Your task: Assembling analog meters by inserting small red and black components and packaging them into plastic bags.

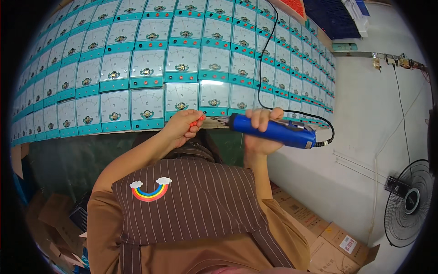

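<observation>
Brown pinstriped apron (205,201), worn over a brown shirt (105,228); one rainbow patch (151,192) with white clouds at its ends, sewn or stuck on the bib.

Left hand (180,128): raised beyond the apron, fingers closed in a pinch about several small red parts (196,123), which show at the fingertips; their exact shape is too small to tell.

Right hand (262,132): closed around the body of one blue electric screwdriver (276,132), fingers over the top, palm beneath. Tool held nearly level, black nose toward the left hand, lever along the upper side. Bit end just beside the red parts; whether they touch cannot be told.

Black cord (261,68): leaves the tool's rear, loops back and runs up across the meters.

Analogue needle-dial meters (214,96): many, in close rows on a broad work surface; pale dial faces, teal cases, red and black terminals on most. Screwdriver nose near the front edge of the nearest row.

Upper right: one red-filled tray (292,13), beside it one dark blue plastic crate (333,18). Right: white wall (360,118) with loose wiring; one black fan (410,203), round, caged. Lower right: cardboard cartons (335,249), one bearing a white label. Lower left: further cartons (54,212), partly in shadow.
</observation>
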Available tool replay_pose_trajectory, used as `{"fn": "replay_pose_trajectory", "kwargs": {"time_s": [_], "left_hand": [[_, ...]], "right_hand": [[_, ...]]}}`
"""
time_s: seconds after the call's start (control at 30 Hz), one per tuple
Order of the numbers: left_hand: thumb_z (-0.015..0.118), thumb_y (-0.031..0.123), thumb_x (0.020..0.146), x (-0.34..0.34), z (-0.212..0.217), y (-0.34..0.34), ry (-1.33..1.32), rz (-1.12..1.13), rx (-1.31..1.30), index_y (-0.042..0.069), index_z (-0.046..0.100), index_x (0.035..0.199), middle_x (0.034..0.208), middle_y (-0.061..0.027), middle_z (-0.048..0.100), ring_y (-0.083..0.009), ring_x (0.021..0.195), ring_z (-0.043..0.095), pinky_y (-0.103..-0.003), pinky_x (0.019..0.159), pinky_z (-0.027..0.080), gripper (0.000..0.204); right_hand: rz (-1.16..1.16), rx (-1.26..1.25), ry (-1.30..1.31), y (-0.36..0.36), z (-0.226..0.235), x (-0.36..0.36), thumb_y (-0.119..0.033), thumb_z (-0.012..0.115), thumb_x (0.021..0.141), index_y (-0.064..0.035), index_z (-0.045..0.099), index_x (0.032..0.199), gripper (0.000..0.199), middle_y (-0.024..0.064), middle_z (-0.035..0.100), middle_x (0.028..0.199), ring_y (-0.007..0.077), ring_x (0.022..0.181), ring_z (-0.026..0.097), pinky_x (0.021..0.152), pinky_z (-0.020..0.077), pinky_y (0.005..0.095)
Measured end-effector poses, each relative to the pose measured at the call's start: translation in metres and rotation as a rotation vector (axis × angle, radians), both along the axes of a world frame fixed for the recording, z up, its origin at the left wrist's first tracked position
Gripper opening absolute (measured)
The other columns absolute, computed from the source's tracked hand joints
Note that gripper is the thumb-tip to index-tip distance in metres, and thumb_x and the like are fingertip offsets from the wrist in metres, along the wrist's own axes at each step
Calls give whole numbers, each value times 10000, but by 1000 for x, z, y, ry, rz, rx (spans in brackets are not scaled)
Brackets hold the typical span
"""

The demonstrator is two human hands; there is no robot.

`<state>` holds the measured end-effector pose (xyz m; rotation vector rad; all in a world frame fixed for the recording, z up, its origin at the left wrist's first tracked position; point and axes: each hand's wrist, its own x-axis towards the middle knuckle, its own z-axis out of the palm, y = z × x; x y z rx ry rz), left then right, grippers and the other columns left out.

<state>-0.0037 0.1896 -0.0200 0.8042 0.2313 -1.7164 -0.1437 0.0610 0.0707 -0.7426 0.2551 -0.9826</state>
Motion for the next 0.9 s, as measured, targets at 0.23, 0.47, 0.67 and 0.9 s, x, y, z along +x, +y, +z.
{"fn": "replay_pose_trajectory", "kwargs": {"time_s": [0.23,0.47,0.67,0.9], "left_hand": [[504,185,914,-5,15,-3,-192,-57,51,24,517,872,644,4,454,-34,459,354,-163,362,227,167],[511,198,912,-6,18,-2,-307,-102,78,15,524,891,645,4,465,-34,469,364,-172,376,229,184],[518,197,907,10,4,14,-321,21,84,13,539,890,670,-10,494,-32,480,390,-161,388,266,186],[513,188,913,13,5,22,-232,28,64,11,522,913,663,0,486,-29,478,384,-160,382,256,177]], "right_hand": [[11,-52,79,19,-5,13,-526,376,854,-104,473,847,433,36,468,567,183,595,459,719,371,359],[28,-4,72,16,-7,12,-512,364,858,-97,485,869,432,38,482,581,190,601,478,744,372,366],[-91,-318,201,-3,-28,0,-575,388,818,-78,481,902,513,67,513,603,192,605,486,738,369,365],[-82,-317,165,0,-51,6,-624,415,794,-53,473,891,582,91,514,598,199,582,491,659,376,340]]}}
